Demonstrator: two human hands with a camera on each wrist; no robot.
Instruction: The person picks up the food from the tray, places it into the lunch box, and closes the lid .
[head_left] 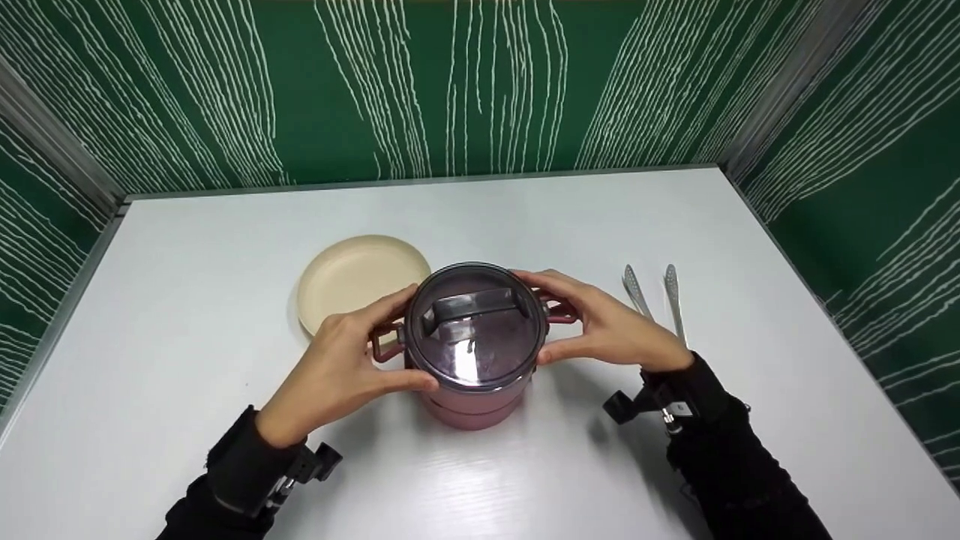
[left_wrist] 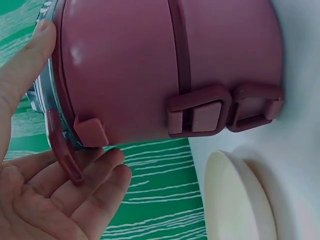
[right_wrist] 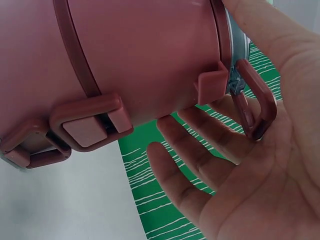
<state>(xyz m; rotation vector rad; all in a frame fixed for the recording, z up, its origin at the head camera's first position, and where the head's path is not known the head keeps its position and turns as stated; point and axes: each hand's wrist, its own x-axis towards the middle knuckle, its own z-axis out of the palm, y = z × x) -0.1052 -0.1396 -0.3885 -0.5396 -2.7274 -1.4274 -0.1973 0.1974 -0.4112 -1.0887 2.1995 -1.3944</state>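
Observation:
A pink, stacked lunch box (head_left: 472, 412) stands upright on the white table, its dark see-through lid (head_left: 491, 337) seated on top. My left hand (head_left: 349, 360) grips the lid's left rim, thumb in front and fingers behind. On the opposite side, my right hand (head_left: 611, 322) holds the lid's edge with its thumb in front and fingers around the back. The upper left clasp (left_wrist: 62, 150) and upper right clasp (right_wrist: 257, 95) are swung outward from the body. Lower down, the side clasps (left_wrist: 200, 112) lie flat against the tiers.
Behind and left of the lunch box lies a cream round plate (head_left: 360, 274). Two metal cutlery pieces with patterned handles, one (head_left: 636, 289) beside the other (head_left: 672, 289), lie right, partly hidden by my right hand. Green panels with white streaks (head_left: 480, 97) border the table (head_left: 187, 300).

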